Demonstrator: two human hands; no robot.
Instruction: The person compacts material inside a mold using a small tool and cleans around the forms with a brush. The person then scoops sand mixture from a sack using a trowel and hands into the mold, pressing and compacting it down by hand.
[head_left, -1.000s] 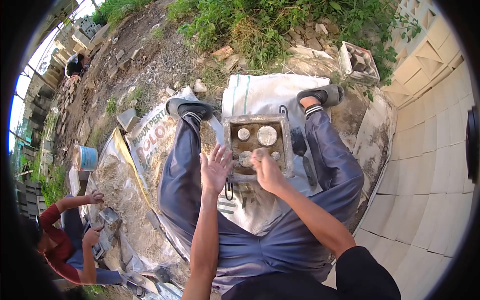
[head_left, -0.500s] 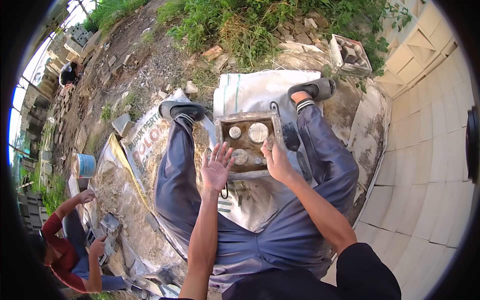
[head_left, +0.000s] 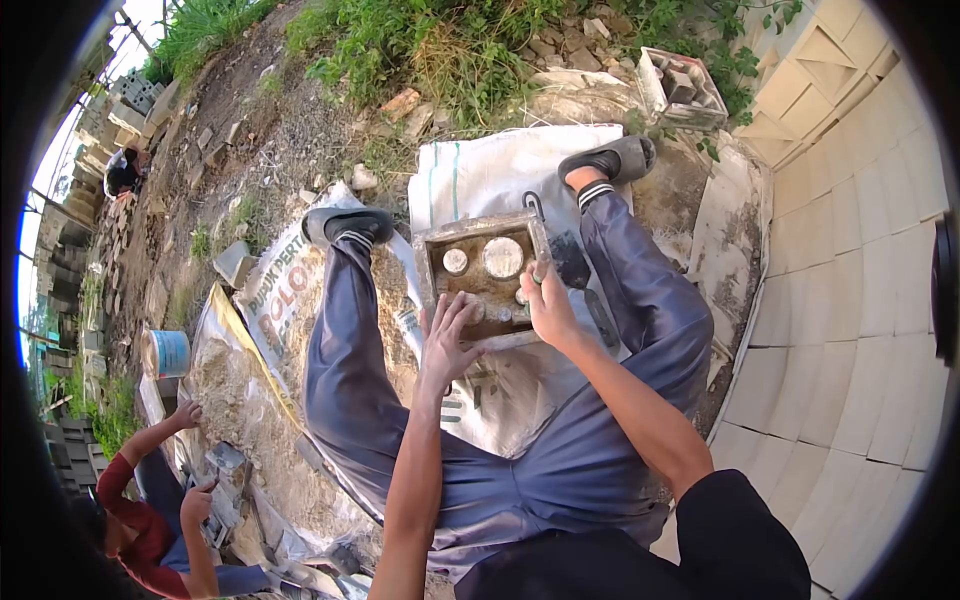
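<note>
Box [head_left: 478, 227] on white sack [head_left: 475, 170]. Left hand [head_left: 450, 340], fingers apart, over near-left corner, partly hiding disc [head_left: 476, 310]; right hand [head_left: 548, 305], fingers together, at right rim. Hook [head_left: 533, 203] beside far-right corner.

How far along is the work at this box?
Seemingly in place: the large disc and small disc inside the open box. In hand: left hand over its near-left corner, right hand by its right side, grip unclear. What is left, the visible discs don't settle.
</note>
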